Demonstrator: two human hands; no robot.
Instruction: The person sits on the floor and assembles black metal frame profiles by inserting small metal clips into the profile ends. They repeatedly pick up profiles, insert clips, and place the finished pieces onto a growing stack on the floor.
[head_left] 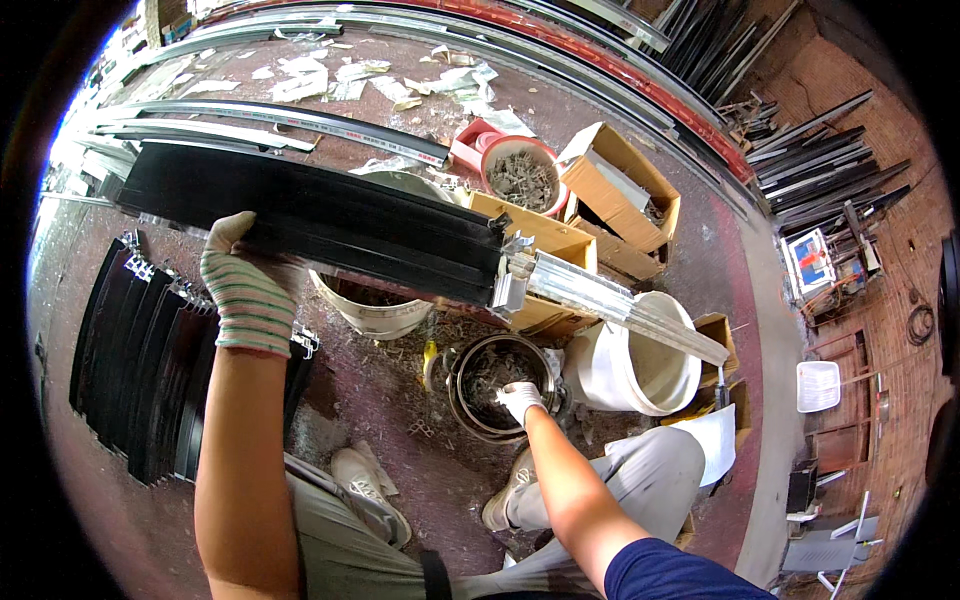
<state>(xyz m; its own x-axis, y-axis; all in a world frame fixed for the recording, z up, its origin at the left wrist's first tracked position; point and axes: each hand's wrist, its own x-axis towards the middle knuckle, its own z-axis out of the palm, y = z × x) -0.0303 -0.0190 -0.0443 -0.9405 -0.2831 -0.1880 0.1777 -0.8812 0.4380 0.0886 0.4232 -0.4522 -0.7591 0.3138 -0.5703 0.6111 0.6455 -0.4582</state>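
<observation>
My left hand (255,290), in a striped knit glove, is closed round the near edge of a long black metal profile (340,220). Its thumb lies on top and the fingers are hidden beneath. The profile is held across in front of me, above a white bucket (385,318). Silvery metal fittings (512,275) are at its right end. Lower down, my right hand (520,400), also gloved, reaches into a round metal pot (460,412) of small dark metal parts (490,370). Its fingers are drawn together at those parts; what they hold is too small to make out.
Several black profiles (140,370) lie stacked at left. A pale metal bar (620,305) rests over a white bucket (660,370) at right. Beyond stand a red-rimmed bucket (520,180) and cardboard boxes (635,200). Paper scraps (300,80) litter the far floor.
</observation>
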